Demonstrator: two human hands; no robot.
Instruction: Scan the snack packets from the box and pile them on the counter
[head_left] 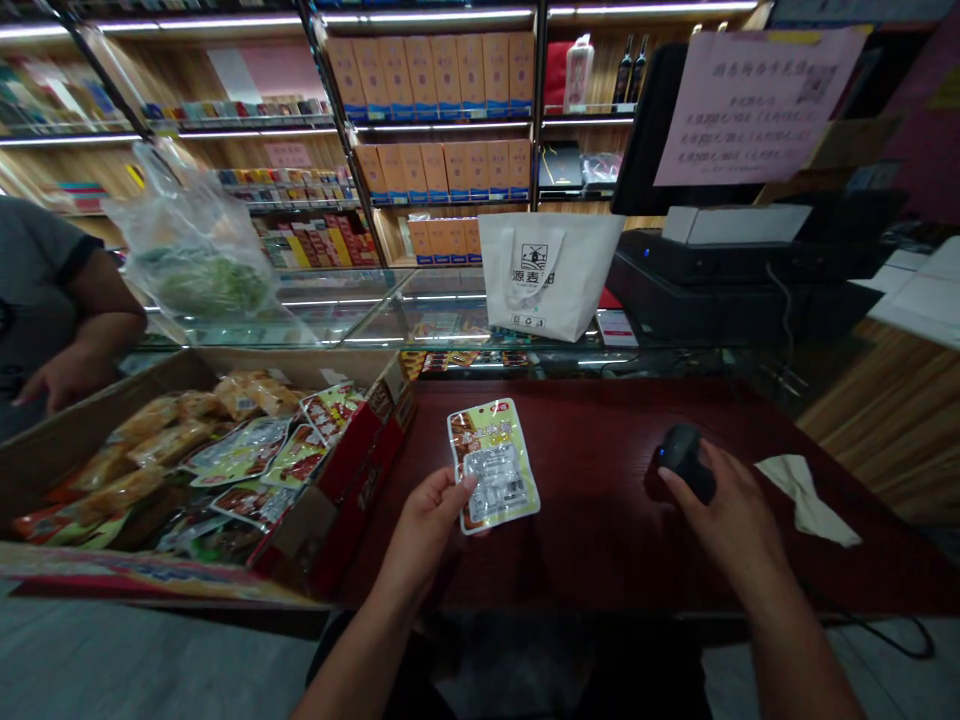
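My left hand (435, 505) pinches the left edge of a snack packet (496, 460), thumb on top. The packet is yellow-green and brown, with a pale printed label and a barcode facing up. In my right hand (739, 500) is a black handheld barcode scanner (686, 460) with a small blue light, its head turned toward the packet. Both hands are above the dark red counter (585, 560). Left of my left hand stands an open cardboard box (390, 400) of similar packets and wrapped bread (169, 440).
A white paper bag (544, 275) stands on the glass case behind the counter. A monitor (649, 130) is at the back right. A folded cloth or paper (810, 500) lies right of my right hand. Another person's hand (71, 375) is beyond the box, near a plastic bag of greens (202, 280).
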